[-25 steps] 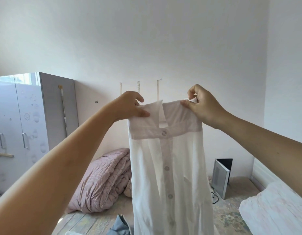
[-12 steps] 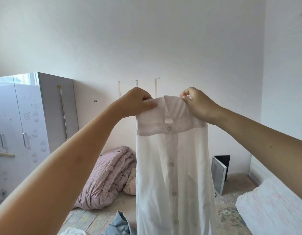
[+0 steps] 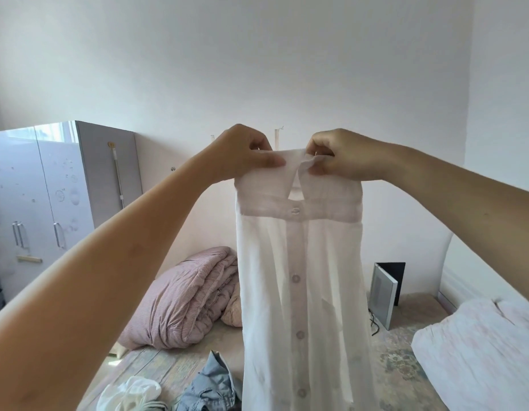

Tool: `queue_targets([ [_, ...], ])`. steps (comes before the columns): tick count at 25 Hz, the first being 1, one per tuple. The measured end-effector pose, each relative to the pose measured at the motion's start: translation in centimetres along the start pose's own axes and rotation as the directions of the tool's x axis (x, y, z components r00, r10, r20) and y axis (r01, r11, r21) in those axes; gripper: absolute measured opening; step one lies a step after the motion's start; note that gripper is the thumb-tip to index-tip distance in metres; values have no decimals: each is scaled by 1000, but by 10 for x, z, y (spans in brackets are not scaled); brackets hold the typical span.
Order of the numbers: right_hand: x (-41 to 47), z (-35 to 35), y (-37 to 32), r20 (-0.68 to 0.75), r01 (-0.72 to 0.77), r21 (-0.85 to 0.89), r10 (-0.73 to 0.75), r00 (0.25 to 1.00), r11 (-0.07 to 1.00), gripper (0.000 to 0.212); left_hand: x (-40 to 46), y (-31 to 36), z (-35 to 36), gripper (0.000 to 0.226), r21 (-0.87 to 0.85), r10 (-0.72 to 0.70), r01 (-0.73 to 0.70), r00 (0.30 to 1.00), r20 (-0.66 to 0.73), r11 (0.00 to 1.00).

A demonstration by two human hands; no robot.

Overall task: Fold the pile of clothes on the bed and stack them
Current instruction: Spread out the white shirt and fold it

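A white button-front shirt (image 3: 302, 292) hangs upright in the air in front of me, its buttoned placket facing me. My left hand (image 3: 245, 152) pinches the left collar tip and my right hand (image 3: 340, 157) pinches the right collar tip, both at the top of the garment. The two hands are close together, with a small gap between the collar tips. Below, on the bed (image 3: 168, 363), lie a blue-grey denim garment (image 3: 211, 387) and a white garment (image 3: 132, 394). The shirt's lower hem runs out of the frame.
A folded pink quilt (image 3: 186, 298) is piled at the back of the bed against the wall. A white pillow (image 3: 483, 351) lies at the right. A small grey panel (image 3: 382, 292) stands near the back right. A grey wardrobe (image 3: 49, 188) is at the left.
Both hands have drawn closer together at the collar, narrowing the top of the shirt. The view has dipped, so more of the bed and the clothes on it shows.
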State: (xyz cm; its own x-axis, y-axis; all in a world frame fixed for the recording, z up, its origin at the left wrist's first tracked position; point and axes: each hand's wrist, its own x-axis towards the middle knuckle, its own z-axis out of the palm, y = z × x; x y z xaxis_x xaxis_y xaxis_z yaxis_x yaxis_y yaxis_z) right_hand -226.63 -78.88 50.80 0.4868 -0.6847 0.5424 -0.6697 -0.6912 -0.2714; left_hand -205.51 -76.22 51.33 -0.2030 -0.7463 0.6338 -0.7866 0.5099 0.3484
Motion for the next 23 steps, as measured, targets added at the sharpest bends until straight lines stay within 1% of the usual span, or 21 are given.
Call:
queue_targets([
  [2,-2,0,-6,75,9,-42,-6,997,999,16,-3,6,1,24,3,3,-3,1000,3,1000],
  [4,-7,1,-9,73,24,-38,-21,997,999,30,-6,12,1,25,4,-6,6,1000,19,1000],
  [5,-10,1,-11,57,36,-6,-36,998,999,32,-8,14,2,26,10,-9,9,1000,25,1000],
  [8,-18,-1,-14,-6,86,91,-86,996,992,26,-16,20,0,28,18,-8,7,1000,18,1000],
  [11,-19,-1,-18,9,83,157,-85,996,984,15,-23,20,-6,21,0,1,-1,1000,7,1000],
  [14,-17,-1,-27,53,86,105,-92,994,991,11,-31,14,-12,19,-42,13,-13,1000,6,999],
  [17,-13,1,-42,51,95,12,-96,994,995,11,-42,8,-17,20,-103,13,-12,1000,8,995],
  [18,-11,3,-47,38,101,-29,-99,994,995,11,-46,4,-17,20,-151,7,-9,1000,-10,988],
  [19,-9,6,-51,21,99,-65,-98,995,993,11,-53,-3,-16,21,-245,-7,0,1000,-28,970],
  [20,-8,9,-56,3,92,-88,-92,996,992,12,-61,-14,-12,23,-374,-21,4,999,-43,927],
  [21,-7,13,-60,-12,83,-96,-84,996,992,13,-70,-28,-6,30,-507,-28,4,999,-40,862],
  [22,-6,15,-64,-21,70,-97,-73,997,993,14,-81,-43,5,45,-614,-34,18,999,-14,789],
  [23,-5,18,-67,-25,54,-103,-57,998,993,15,-92,-56,19,60,-659,-51,55,998,25,750],
])
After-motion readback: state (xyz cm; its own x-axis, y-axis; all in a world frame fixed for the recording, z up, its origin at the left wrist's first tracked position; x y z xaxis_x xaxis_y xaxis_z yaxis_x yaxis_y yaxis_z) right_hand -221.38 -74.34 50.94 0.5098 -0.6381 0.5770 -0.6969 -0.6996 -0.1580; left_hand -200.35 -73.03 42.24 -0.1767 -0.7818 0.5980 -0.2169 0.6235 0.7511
